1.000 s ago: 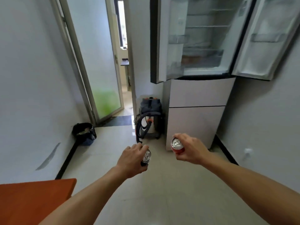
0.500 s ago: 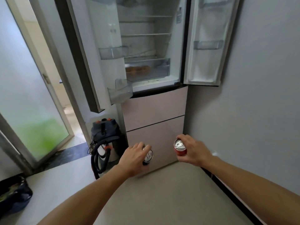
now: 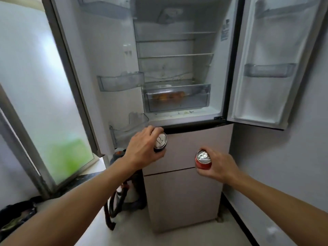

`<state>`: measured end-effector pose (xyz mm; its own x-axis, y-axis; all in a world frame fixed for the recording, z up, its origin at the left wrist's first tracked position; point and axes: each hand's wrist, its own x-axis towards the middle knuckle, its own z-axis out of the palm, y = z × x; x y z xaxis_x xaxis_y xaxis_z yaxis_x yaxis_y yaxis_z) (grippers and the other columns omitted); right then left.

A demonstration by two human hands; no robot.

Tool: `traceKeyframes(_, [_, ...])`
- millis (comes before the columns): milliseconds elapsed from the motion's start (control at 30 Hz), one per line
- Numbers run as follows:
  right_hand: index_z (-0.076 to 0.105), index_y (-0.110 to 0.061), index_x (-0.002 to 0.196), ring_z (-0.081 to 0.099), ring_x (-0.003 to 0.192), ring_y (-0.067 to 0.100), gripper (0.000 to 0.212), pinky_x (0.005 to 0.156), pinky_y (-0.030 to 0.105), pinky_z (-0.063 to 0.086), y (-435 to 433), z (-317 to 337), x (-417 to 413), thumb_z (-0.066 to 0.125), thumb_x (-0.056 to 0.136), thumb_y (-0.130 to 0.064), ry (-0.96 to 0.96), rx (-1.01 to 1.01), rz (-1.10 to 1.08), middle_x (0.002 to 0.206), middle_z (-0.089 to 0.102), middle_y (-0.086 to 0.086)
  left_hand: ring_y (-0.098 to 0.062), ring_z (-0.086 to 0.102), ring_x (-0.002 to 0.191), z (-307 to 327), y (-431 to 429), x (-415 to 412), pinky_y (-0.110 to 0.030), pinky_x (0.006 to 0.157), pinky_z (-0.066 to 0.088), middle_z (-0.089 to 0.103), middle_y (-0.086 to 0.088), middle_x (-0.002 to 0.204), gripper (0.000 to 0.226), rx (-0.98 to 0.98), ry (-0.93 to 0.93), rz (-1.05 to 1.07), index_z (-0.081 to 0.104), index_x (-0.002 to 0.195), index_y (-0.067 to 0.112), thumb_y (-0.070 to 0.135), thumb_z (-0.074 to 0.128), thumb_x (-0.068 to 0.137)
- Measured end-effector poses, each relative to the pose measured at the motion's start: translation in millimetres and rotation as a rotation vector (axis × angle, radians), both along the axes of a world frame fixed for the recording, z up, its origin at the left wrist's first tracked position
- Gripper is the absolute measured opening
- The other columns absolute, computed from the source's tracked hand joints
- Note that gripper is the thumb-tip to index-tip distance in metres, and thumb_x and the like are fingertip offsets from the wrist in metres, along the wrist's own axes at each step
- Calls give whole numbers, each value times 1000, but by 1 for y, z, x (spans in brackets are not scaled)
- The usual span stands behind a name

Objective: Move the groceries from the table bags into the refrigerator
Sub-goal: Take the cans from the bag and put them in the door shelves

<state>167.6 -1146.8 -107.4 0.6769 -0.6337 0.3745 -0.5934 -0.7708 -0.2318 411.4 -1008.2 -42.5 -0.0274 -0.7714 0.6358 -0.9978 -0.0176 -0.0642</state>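
Left hand [image 3: 143, 150] fingers clamped round dark can [image 3: 160, 142]; right hand [image 3: 219, 167] fingers clamped round red can [image 3: 203, 160], before open refrigerator [image 3: 177, 118].

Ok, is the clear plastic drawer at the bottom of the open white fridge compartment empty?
No, orange rounded items show through the front wall of the clear plastic drawer.

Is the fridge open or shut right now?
Open. On the refrigerator, the left door and right door are swung wide, so shelves and the clear drawer show. Lower drawers look shut.
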Motion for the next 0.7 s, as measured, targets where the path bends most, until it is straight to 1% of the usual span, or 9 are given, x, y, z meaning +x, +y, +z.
traceKeyframes(100, [40, -22, 137, 59, 104, 16, 80, 80, 15, 39, -42, 17, 23, 77, 72, -51, -22, 14, 126, 126, 58, 1, -27, 59, 80, 41, -24, 19, -34, 63, 47, 58, -9, 100, 61, -125, -10, 96, 49, 116, 15, 35, 80, 68])
traceKeyframes(167, [44, -20, 135, 59, 103, 18, 78, 81, 18, 42, -63, 33, 43, 80, 71, -46, -76, 3, 214, 124, 58, 2, -27, 58, 79, 56, -32, 34, -33, 63, 44, 58, -10, 99, 60, -166, -31, 177, 50, 115, 13, 34, 80, 69])
traceKeyframes(267, [48, -22, 126, 64, 93, 18, 74, 78, 31, 52, -83, 59, 75, 82, 66, -49, -187, -58, 308, 114, 63, -2, -32, 58, 84, 59, -35, 58, -37, 68, 47, 57, -13, 102, 62, -105, -25, 316, 50, 119, 11, 34, 80, 70])
traceKeyframes(367, [47, -23, 122, 61, 84, 15, 73, 71, 28, 50, -93, 87, 112, 82, 65, -51, -300, -85, 362, 105, 63, -4, -34, 57, 90, 46, -34, 79, -42, 75, 48, 57, -13, 106, 63, -32, 32, 442, 51, 123, 10, 35, 79, 72])
traceKeyframes(433, [44, -24, 122, 57, 85, 13, 74, 72, 26, 48, -94, 106, 138, 83, 64, -48, -417, -1, 412, 103, 57, -8, -33, 56, 94, 38, -36, 89, -42, 78, 47, 56, -12, 109, 62, -26, 76, 488, 51, 123, 11, 35, 79, 73])
traceKeyframes(567, [42, -28, 120, 59, 95, 10, 71, 79, 20, 53, -87, 124, 188, 86, 65, -36, -669, 295, 498, 108, 55, -6, -32, 56, 97, 31, -46, 99, -40, 79, 45, 55, -9, 112, 61, 9, 137, 508, 50, 123, 14, 39, 76, 75])
traceKeyframes(633, [43, -29, 117, 60, 97, 10, 69, 80, 21, 54, -84, 125, 212, 87, 65, -35, -692, 354, 516, 109, 55, -5, -31, 56, 99, 26, -49, 103, -39, 80, 45, 55, -8, 113, 62, 35, 157, 517, 48, 125, 16, 45, 73, 76])
traceKeyframes(700, [44, -30, 116, 60, 99, 14, 68, 84, 27, 56, -85, 122, 233, 88, 63, -35, -656, 349, 536, 110, 56, -2, -29, 56, 101, 19, -49, 109, -39, 82, 46, 55, -7, 116, 64, 57, 182, 536, 44, 128, 18, 50, 69, 78])
